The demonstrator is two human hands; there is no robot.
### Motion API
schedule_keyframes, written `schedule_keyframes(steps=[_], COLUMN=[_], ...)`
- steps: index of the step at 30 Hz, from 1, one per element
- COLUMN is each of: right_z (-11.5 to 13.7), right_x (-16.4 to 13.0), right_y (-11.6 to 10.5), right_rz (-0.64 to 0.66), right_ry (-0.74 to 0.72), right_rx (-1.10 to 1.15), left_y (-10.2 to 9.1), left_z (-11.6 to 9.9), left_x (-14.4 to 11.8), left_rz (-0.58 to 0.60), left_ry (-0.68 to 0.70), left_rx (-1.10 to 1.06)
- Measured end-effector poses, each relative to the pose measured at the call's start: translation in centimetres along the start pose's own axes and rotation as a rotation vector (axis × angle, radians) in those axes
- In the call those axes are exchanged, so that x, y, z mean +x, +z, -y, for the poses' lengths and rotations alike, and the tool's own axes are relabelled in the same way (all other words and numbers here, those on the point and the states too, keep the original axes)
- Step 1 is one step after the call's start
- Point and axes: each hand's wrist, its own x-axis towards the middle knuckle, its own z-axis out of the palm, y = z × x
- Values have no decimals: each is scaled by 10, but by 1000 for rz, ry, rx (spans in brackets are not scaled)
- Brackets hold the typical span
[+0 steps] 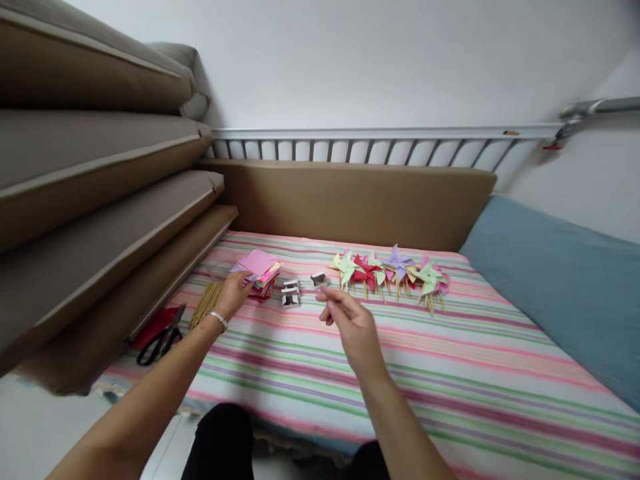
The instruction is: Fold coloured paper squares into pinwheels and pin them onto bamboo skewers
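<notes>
At the stack of coloured paper squares (260, 261), my left hand (234, 295) has its fingers closed at the near left edge, on a lilac sheet. The top sheet of the stack is pink. My right hand (353, 325) is raised over the striped cloth with thumb and forefinger pinched; whatever lies between the fingertips is too small to make out. Just beyond those fingertips sits a small open white box (319, 279). Two more small white boxes (290, 297) stand between the hands, the nearer with something dark inside.
Finished paper pinwheels (395, 267) on sticks lie in a row at the right. Thin wooden sticks (206, 303) and black-handled scissors (163, 340) are at the left, beside stacked cushions (100, 193). A brown cushion (350, 203) leans at the back, a blue one (560, 287) at right.
</notes>
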Motion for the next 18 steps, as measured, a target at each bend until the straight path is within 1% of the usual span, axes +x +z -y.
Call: schedule_keyframes(steps=[1, 3, 4, 5, 6, 7, 9, 13, 15, 18], right_z=[-34, -95, -119, -138, -152, -161, -170, -175, -176, -175], right_x=[8, 14, 14, 13, 11, 10, 7, 3, -1, -6], right_y=[1, 3, 3, 4, 5, 6, 11, 22, 26, 28], right_rz=[-13, -42, -35, -37, -31, -26, -7, 115, 173, 219], right_ry=[118, 291, 355, 397, 414, 428, 444, 448, 425, 377], right_rx=[-18, -35, -38, -32, -28, -24, -13, -24, -73, -136], left_y=[7, 20, 26, 30, 33, 35, 38, 41, 43, 48], left_z=[4, 10, 12, 13, 14, 15, 15, 12, 8, -1], left_x=[10, 27, 34, 41, 46, 51, 58, 66, 69, 73], left_rz=[14, 33, 41, 50, 60, 70, 90, 127, 137, 144], left_ry=[2, 5, 7, 8, 6, 2, -10, -38, -55, -95], left_rx=[22, 63, 82, 103, 124, 146, 187, 243, 253, 250])
